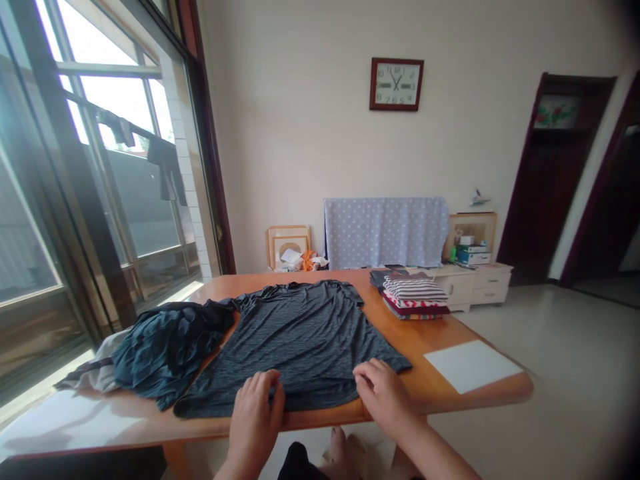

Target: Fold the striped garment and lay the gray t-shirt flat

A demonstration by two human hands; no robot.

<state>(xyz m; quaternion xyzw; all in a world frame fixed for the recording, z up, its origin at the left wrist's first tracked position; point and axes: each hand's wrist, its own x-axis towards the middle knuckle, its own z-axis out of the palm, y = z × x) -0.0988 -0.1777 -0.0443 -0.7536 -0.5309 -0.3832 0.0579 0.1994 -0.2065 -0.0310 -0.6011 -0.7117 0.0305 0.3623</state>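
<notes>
One creased, streaked charcoal shirt (300,340) lies flat; left grip (256,402) and right grip (383,393) unclear.

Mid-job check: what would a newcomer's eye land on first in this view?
Probably the dark grey shirt spread across the middle of the wooden table, with the left hand and right hand at its near edge. Next, the stack of folded clothes toward the table's far right side, stripes on top, and the framed clock high on the wall beyond.
</notes>
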